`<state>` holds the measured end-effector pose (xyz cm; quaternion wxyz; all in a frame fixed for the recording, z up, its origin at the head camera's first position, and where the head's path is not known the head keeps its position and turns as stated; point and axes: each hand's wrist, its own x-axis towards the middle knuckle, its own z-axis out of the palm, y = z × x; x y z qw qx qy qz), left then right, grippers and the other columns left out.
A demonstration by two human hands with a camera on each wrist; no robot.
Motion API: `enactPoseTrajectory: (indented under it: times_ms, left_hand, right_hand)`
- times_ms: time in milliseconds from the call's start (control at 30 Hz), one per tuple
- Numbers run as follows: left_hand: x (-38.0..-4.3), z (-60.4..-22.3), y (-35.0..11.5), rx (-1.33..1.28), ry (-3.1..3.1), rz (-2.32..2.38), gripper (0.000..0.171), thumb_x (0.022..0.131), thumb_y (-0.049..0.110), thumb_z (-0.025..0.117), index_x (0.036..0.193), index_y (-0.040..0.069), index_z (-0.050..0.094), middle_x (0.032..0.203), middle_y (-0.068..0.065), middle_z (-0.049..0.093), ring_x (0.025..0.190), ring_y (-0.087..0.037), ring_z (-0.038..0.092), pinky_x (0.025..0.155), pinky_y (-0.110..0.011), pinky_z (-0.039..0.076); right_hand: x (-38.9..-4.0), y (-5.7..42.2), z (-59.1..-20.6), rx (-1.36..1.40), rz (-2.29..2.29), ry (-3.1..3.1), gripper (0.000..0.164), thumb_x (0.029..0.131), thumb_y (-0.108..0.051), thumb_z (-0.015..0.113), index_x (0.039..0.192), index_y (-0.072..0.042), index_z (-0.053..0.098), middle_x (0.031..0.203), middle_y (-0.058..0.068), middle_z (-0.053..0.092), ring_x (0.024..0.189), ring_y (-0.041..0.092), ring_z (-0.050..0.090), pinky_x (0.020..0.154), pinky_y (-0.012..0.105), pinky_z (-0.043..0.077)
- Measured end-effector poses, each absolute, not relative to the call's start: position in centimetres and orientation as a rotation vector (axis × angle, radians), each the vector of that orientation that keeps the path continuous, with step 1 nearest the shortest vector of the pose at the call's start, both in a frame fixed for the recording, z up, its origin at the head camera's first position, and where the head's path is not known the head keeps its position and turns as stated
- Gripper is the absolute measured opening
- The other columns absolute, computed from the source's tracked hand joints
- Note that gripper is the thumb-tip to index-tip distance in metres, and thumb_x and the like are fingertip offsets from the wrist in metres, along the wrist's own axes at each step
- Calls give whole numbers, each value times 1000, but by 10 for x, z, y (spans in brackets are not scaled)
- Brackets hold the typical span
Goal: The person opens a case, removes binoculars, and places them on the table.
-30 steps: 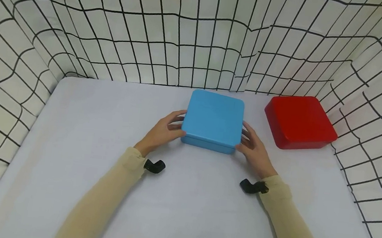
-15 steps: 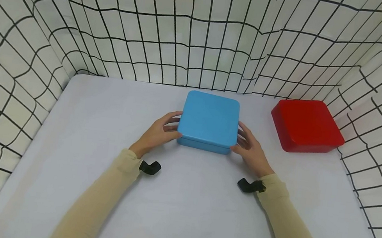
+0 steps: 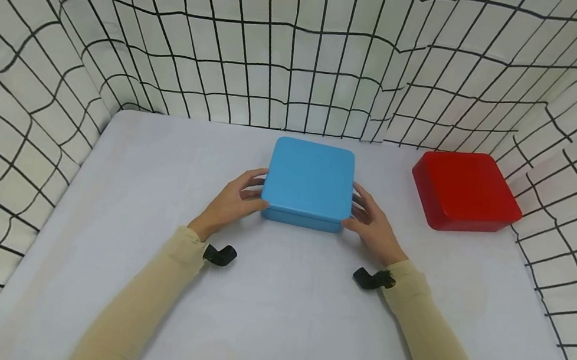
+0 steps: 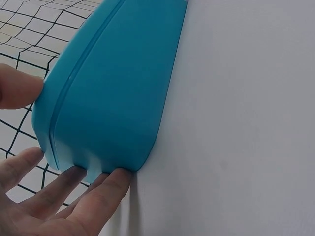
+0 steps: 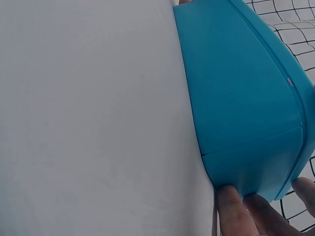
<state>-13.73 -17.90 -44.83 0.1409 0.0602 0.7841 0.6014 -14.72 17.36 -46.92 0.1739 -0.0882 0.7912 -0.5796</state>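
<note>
A blue lidded box (image 3: 309,177) lies flat on the white table toward the back, with a seam running round it below its top. My left hand (image 3: 227,203) holds its left side, thumb at the near corner and fingers spread along the side. Opposite it, my right hand (image 3: 375,228) holds the right side in much the same way. In the left wrist view, the fingertips (image 4: 120,178) touch the blue side wall low down, by the table. The right wrist view shows the fingertips (image 5: 229,196) against the other side; the right thumb is mostly out of that frame.
A red box (image 3: 466,191) sits at the back right, apart from the blue one. Black grid netting (image 3: 318,73) over pale walls borders the table (image 3: 272,321) at the back and sides. A black curved piece is fixed at each wrist.
Both hands have shifted left together with the blue box, so the space between it and the red box is wider. The whole head view has also turned slightly.
</note>
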Motion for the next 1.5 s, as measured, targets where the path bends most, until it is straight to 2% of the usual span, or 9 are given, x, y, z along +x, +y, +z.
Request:
enactPoseTrajectory:
  times_ms: [900, 1500]
  left_hand:
    - [-119, -447, -206, 151, 2270, 1742, 76, 94, 16, 70, 161, 23, 33, 163, -20, 39, 148, -44, 46, 115, -61, 44]
    - [-99, -445, -228, 132, 2296, 1719, 77, 96, 18, 69, 162, 24, 30, 163, -20, 37, 149, -45, 43, 115, -62, 44]
  right_hand:
    - [-135, 144, -470, -320, -1670, 2237, 85, 95, -23, 70, 163, -42, 22, 172, 8, 28, 157, 36, 34, 124, 58, 32]
    - [-127, 124, -467, -349, -1667, 2199, 86, 93, -25, 74, 160, -47, 24, 171, 7, 28, 157, 36, 35, 122, 58, 36]
